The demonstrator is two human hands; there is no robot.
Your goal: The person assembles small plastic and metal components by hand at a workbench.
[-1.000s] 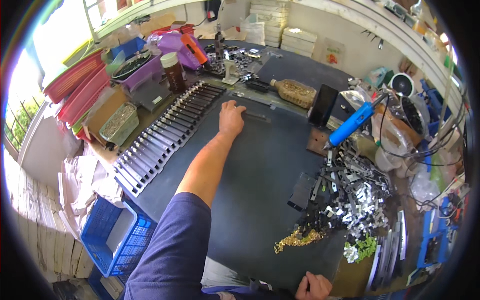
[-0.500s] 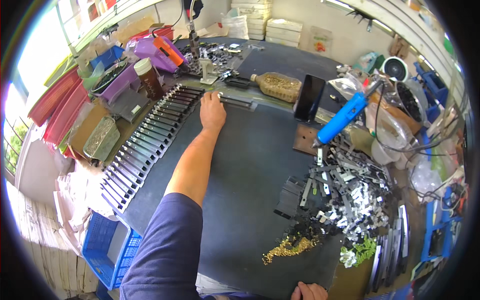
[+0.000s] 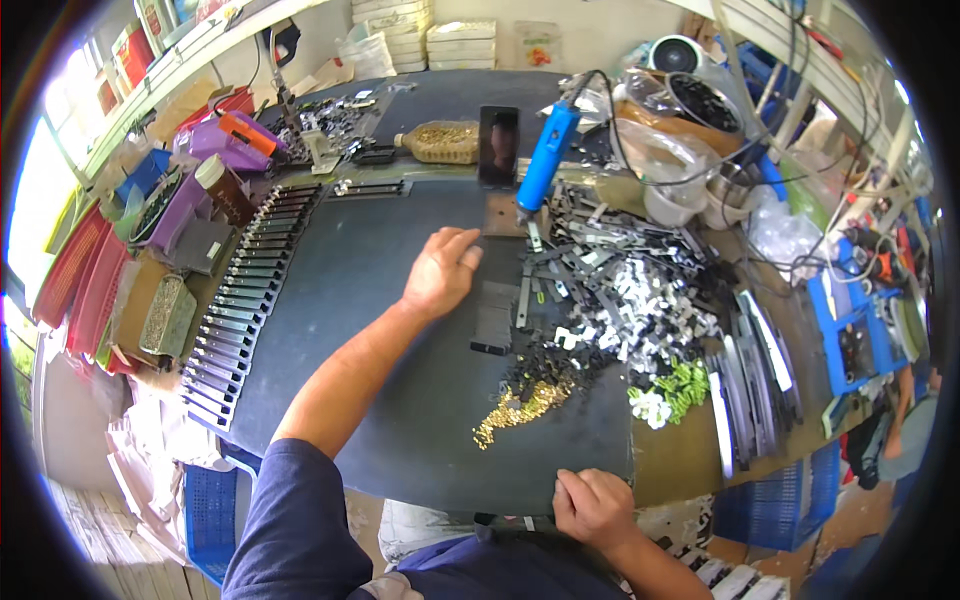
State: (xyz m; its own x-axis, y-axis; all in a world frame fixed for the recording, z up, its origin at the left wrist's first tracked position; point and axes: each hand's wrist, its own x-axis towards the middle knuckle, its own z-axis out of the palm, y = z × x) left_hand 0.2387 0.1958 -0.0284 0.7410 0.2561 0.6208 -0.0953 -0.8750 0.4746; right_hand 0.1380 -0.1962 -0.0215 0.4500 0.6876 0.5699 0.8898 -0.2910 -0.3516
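My left hand (image 3: 443,272) is over the dark table mat (image 3: 380,380), fingers loosely bent and apart, with nothing visible in it. Close to it are a stack of dark flat plates (image 3: 493,318) and a brown metal block (image 3: 503,215). My right hand (image 3: 597,505) rests curled at the table's front edge; its palm side is hidden. A long row of slim black-and-silver metal parts (image 3: 245,292) lines the left side of the mat. Similar parts (image 3: 368,188) lie crosswise at the back. A blue electric screwdriver (image 3: 548,158) hangs above the brown block.
Right of centre spreads a heap of black and silver metal pieces (image 3: 640,300), with brass-coloured small parts (image 3: 525,410) in front. A phone (image 3: 499,145) stands beside a bottle of small parts (image 3: 440,142). Bins (image 3: 80,270) crowd the left; long strips (image 3: 745,385) lie at the right.
My left hand has moved from the back end of the parts row to the right and nearer me. The view has shifted right, and more of my right hand shows.
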